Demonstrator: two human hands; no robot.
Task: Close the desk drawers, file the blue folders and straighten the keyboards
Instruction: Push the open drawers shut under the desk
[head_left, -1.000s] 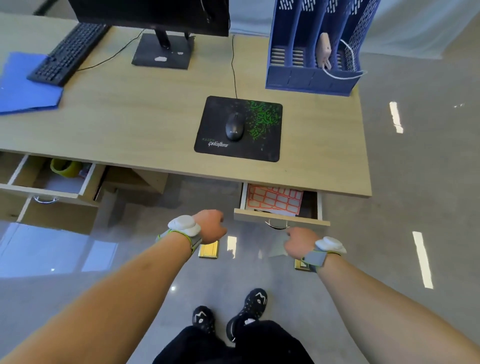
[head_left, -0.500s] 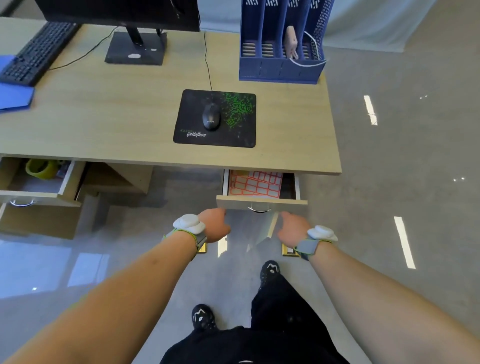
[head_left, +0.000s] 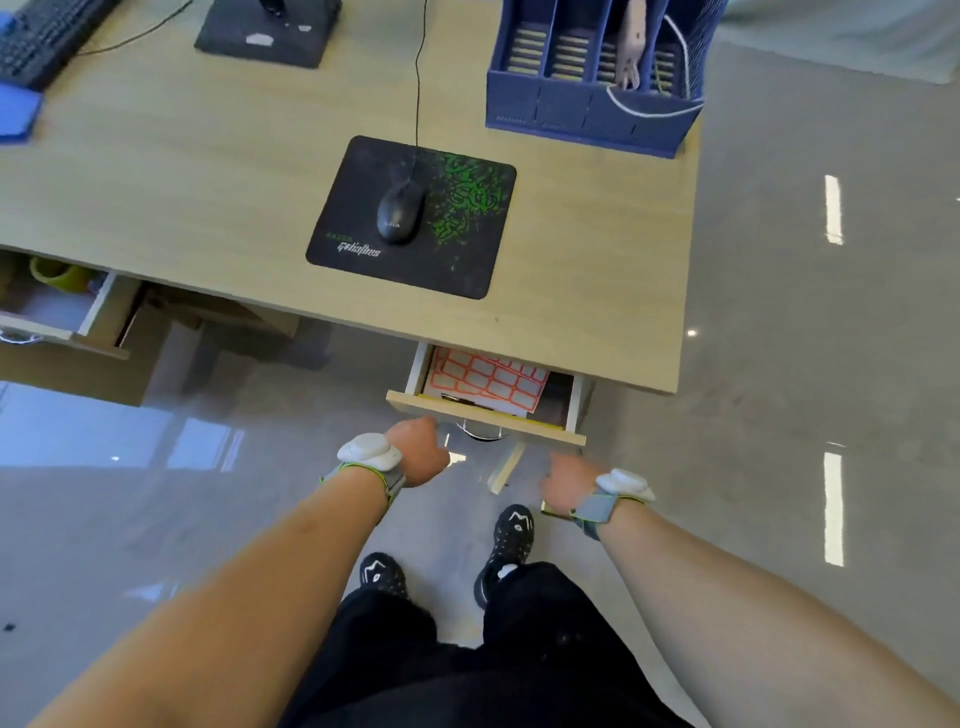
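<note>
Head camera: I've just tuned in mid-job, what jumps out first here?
The open drawer under the desk's near edge stands out, with a sheet of red-bordered labels inside. The left hand and the right hand reach toward its front panel from below. A second drawer hangs open at far left, and a black mouse sits on its mat above.
</note>
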